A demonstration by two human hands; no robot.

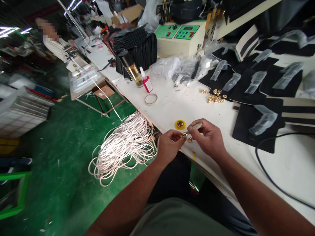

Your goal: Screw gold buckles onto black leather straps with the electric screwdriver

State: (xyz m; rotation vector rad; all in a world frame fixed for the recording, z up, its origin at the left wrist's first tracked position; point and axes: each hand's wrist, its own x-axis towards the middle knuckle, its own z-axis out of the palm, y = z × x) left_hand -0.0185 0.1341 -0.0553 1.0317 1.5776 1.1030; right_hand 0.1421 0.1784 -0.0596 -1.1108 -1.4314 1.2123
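Pinching a small gold metal piece point(183, 135) over the near edge of the tabletop point(167, 109)

Holds it in the narrow grip of the left hand point(169, 144); clasps a slim pale tool point(197, 126) in the right hand point(208, 137), pointing it at the piece. Has a round yellow dish point(176, 125) just beyond.

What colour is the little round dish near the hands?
The little round dish is bright yellow; it shows best in the head view.
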